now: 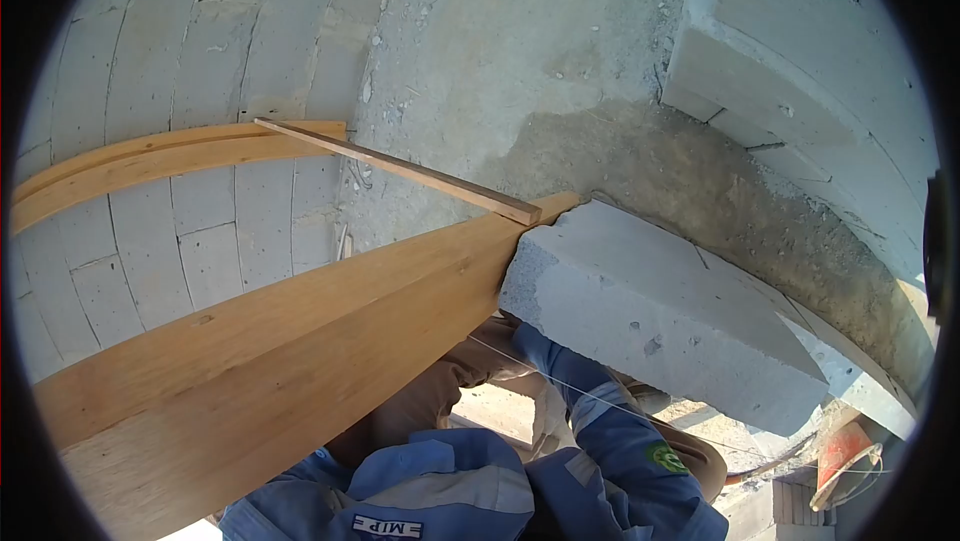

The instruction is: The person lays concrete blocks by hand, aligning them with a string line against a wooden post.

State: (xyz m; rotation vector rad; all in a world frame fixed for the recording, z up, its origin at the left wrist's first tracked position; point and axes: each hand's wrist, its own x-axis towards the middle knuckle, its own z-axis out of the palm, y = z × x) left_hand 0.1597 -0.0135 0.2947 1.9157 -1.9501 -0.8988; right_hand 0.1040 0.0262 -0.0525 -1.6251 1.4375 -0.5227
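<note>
A wooden door frame stands in front of me, with a wide jamb (330, 351) running from the lower left up to the end of a grey block wall. A light block (650, 311) sits atop that wall, its rough end against or very near the jamb. My right sleeve (625, 431) reaches forward below the block, and its cuff ends near the jamb's lower edge. The right hand is hidden there, behind the wood or block. My left hand does not show either; only blue jacket cloth (440, 486) appears on that side, beside the jamb.
A thin wooden strip (400, 169) spans from the jamb to the opposite frame post (180, 153). A taut string (590, 393) runs along the block wall. An orange bucket (843, 451) is at lower right. Block walls rise left and upper right; the concrete floor (480, 71) has debris and a damp patch.
</note>
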